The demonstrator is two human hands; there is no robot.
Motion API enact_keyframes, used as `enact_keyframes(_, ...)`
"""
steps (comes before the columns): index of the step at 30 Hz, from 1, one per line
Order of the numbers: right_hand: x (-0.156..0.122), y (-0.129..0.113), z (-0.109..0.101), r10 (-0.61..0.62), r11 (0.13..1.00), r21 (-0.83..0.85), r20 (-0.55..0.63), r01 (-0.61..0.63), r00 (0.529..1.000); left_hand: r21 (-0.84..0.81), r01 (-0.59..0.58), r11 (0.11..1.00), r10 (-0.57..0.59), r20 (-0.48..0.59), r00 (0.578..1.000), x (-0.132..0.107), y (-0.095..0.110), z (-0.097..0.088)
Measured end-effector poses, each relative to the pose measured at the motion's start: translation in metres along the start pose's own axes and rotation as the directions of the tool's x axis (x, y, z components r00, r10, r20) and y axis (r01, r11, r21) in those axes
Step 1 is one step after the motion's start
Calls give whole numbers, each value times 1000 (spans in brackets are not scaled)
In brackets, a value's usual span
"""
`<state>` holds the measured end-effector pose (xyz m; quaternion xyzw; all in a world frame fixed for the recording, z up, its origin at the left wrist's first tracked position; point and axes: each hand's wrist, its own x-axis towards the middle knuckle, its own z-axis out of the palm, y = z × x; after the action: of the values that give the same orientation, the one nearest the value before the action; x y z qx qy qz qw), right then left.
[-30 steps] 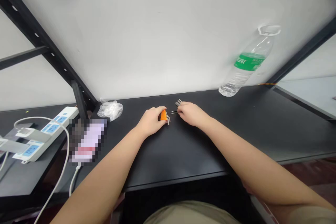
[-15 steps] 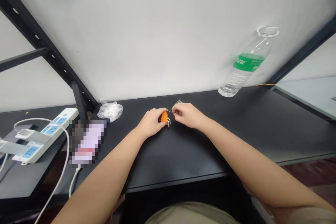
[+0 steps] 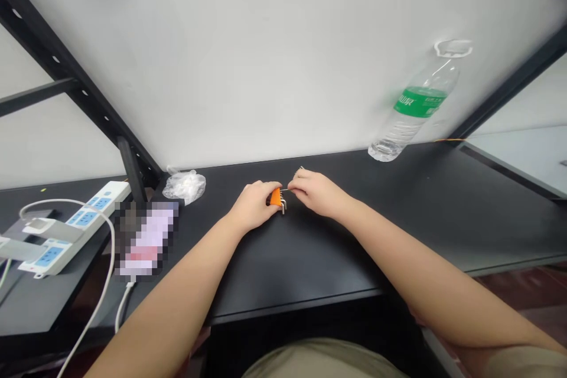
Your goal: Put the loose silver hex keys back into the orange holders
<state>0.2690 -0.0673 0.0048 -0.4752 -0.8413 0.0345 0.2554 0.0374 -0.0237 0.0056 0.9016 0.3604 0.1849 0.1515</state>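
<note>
My left hand (image 3: 252, 208) is closed around an orange hex key holder (image 3: 276, 196), just above the black tabletop. Bent silver hex keys (image 3: 284, 206) stick out of the holder on its right side. My right hand (image 3: 319, 194) pinches a thin hex key (image 3: 286, 190) between thumb and fingertips, and its far end reaches the holder. Whether this key sits in a slot cannot be made out. Small metal tips (image 3: 302, 168) peek out behind the right hand; the rest of them is hidden.
A large water bottle (image 3: 419, 101) with a green label stands at the back right by the wall. At left are a crumpled clear plastic bag (image 3: 185, 186), a phone (image 3: 150, 239) on a white cable, and a power strip (image 3: 84, 221). Black metal posts (image 3: 84, 91) frame the black table (image 3: 301, 266).
My right hand has shifted slightly left and turned a little, and fewer metal tips show behind it. My left hand keeps its hold on the orange holder.
</note>
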Motion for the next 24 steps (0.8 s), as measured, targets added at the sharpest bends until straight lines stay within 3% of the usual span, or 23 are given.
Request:
enact_keyframes(10, -1, -24, -3, 26, 992, -122, 96, -14, 995, 102, -60, 993, 59, 17, 998, -2, 10, -6)
enact_keyframes(15, 3, -26, 5, 14, 990, 143, 12, -16, 1000, 42, -88, 995, 88, 8, 996, -2, 15, -6)
enact_keyframes(20, 5, -16, 10, 164, 911, 390, -48, -133, 985, -27, -80, 996, 80, 14, 997, -1, 14, -9)
enact_keyframes(22, 5, -5, 10, 218, 920, 344, -49, -188, 975, -49, -66, 997, 67, 23, 998, -1, 12, -8)
enact_keyframes(24, 2, 8, 8, 253, 953, 187, -50, -239, 966, -58, -38, 998, 39, 26, 999, -1, 9, -5)
